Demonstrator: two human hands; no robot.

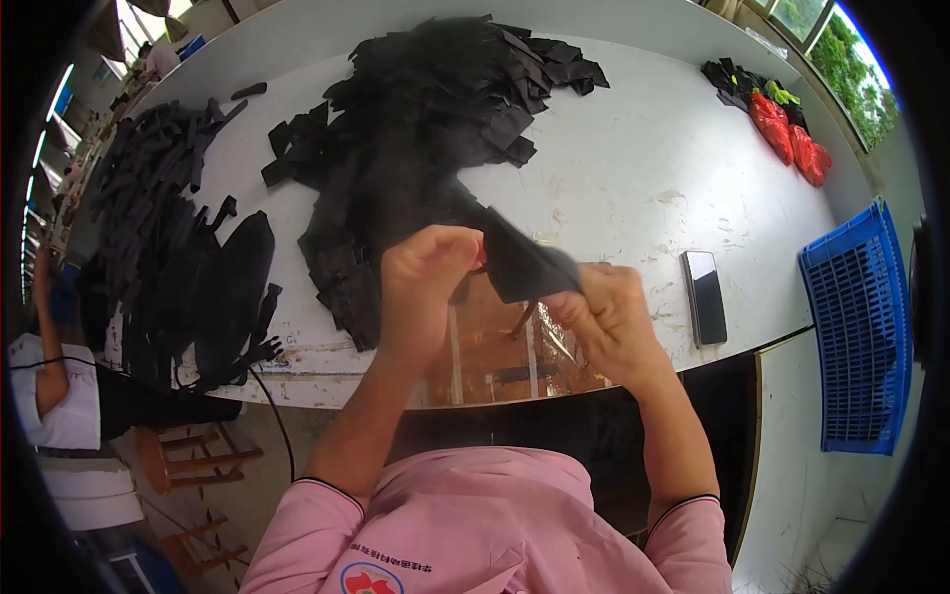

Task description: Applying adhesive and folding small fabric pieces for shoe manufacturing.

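A small piece of black fabric (522,259) is stretched between my two hands, above the front part of the white table. Closed fingers of my left hand (431,272) pinch its left side. At its lower right corner my right hand (607,315) grips it between thumb and fingers. Just beyond and to the left lies a big heap of black fabric pieces (416,119), some folded, reaching to the far side of the table. Beneath my hands a brown sheet with clear tape (485,346) covers part of the front edge.
More black strips (163,163) and larger black pieces (242,267) lie at the left. A phone (704,297) rests at right; a blue plastic crate (859,327) stands beyond the edge. Red plastic bags (782,134) sit far right. A wooden stool (193,455) and another person's arm (47,337) are at left.
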